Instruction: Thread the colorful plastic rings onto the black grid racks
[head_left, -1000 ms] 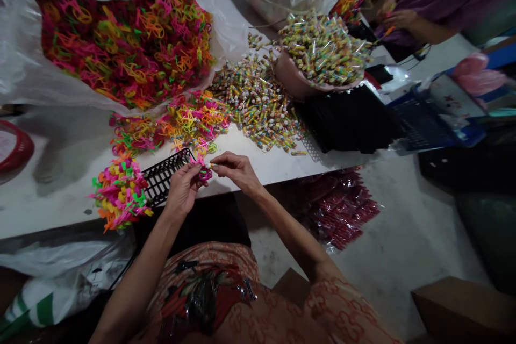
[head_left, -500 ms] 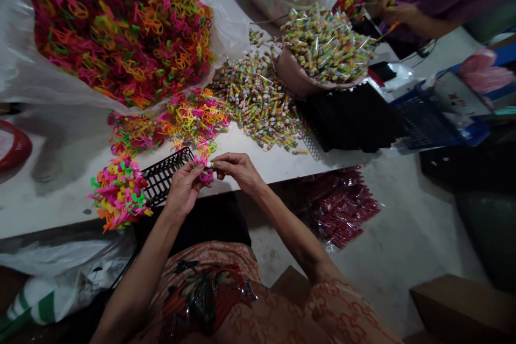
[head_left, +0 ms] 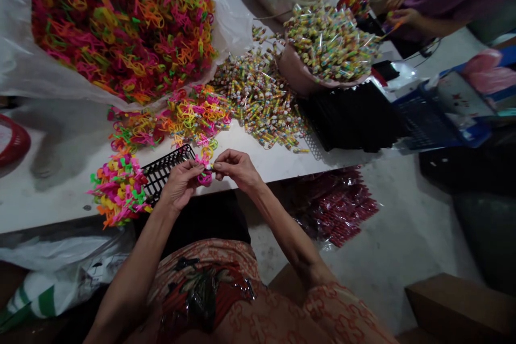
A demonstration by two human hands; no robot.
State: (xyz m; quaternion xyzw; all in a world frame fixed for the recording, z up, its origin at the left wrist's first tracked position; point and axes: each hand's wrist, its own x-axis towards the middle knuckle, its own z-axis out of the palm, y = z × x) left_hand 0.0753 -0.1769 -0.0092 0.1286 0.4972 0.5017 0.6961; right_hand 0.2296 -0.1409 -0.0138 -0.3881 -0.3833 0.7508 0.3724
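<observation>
My left hand (head_left: pixel 179 184) is closed in a pinch on a pink plastic ring piece (head_left: pixel 205 176), held above the front edge of the white table (head_left: pixel 60 172). My right hand (head_left: pixel 236 164) is closed too and pinches a small wrapped candy stick (head_left: pixel 210 165) against that ring. Just left of my hands lies a black slotted rack (head_left: pixel 163 172) with a bunch of bright ring pieces (head_left: pixel 117 187) standing in its left end. Loose ring pieces (head_left: pixel 189 117) lie in a heap beyond the rack. A spread of wrapped candy sticks (head_left: pixel 262 99) lies farther right.
A big clear bag (head_left: pixel 121 32) of coloured ring pieces fills the back left. A pink bowl (head_left: pixel 296 78) heaped with candy sticks stands at the back right, beside black racks (head_left: pixel 350 118) and a blue basket (head_left: pixel 427 123). Another person's hands (head_left: pixel 403 8) work at the far right. A red rim (head_left: pixel 16 142) shows left.
My hands have stayed together at the table's edge, fingers shifting slightly on the ring and the candy stick. The view has tilted a little.
</observation>
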